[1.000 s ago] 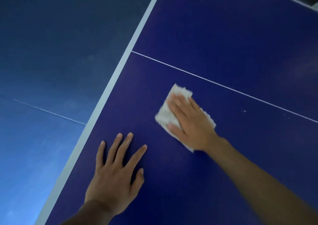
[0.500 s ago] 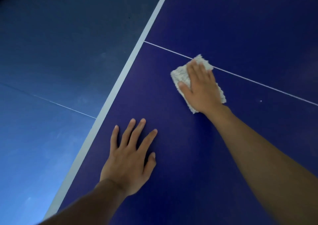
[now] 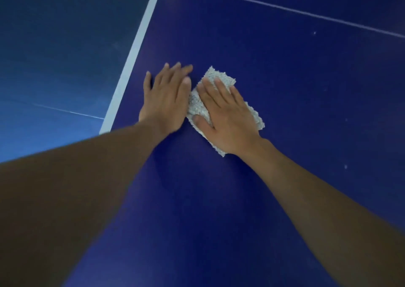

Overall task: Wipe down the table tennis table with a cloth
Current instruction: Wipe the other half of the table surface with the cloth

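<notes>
Now | right hand point(image 3: 228, 122) flat on cloth point(image 3: 198, 105), fingers point(image 3: 221, 92) straight, pressing it onto surface point(image 3: 295, 100) | left hand point(image 3: 164, 99) flat beside cloth, fingers straight, holding nothing

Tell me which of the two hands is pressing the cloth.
The right hand, flat on the cloth. The left hand lies on bare table beside it, nearer the white edge line.
</notes>
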